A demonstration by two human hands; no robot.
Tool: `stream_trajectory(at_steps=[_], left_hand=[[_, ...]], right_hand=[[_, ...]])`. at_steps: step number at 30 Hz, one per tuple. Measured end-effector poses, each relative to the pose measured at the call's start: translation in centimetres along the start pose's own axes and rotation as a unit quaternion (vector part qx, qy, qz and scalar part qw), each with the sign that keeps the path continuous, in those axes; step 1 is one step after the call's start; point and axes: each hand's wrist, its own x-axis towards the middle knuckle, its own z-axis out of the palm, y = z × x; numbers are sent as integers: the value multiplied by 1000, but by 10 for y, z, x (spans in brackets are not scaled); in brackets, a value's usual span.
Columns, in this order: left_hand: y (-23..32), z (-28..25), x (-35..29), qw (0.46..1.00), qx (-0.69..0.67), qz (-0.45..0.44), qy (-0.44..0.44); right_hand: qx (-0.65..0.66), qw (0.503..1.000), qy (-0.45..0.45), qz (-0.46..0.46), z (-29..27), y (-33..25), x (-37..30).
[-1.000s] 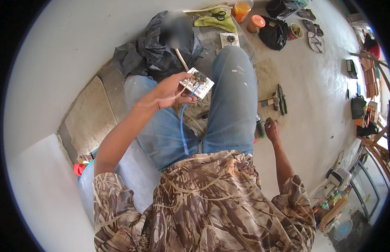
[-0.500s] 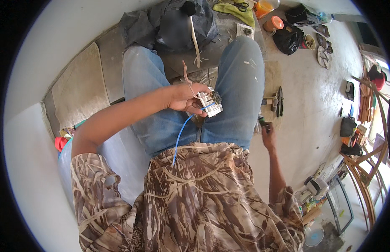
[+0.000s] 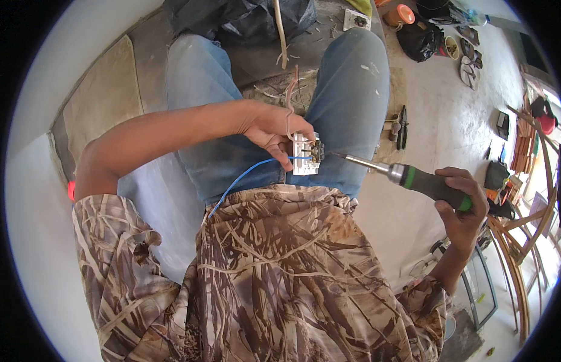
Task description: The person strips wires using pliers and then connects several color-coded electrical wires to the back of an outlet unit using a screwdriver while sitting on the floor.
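Note:
My left hand grips a white electrical socket or switch plate over my lap, its back with dark metal terminals facing up. From the plate a blue wire curves down to my shirt. A pale pinkish wire rises from it past my fingers. In my right hand is a screwdriver with a black and green handle, held nearly level. Its tip points left toward the plate's terminals, a short gap away from them.
Pliers lie on the floor beside my right knee, next to a hammer-like tool. Another white plate rests beyond that knee. Black plastic bags sit ahead, with wire scraps nearby. Sandals and wooden frames stand farther right.
My right hand has come up from the floor at my right side with the screwdriver, now pointed at the plate. My left hand has turned the plate slightly and shifted it a little right.

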Motion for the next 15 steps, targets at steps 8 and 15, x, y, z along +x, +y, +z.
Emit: stream_trajectory(at_steps=[8,15], left_hand=[[-5,2,1,999,34,30,11],[-3,6,-2,998,50,37,4]], right_hand=[[-6,998,8,63,23,-3,15],[47,992,19,118,26,3,11]])
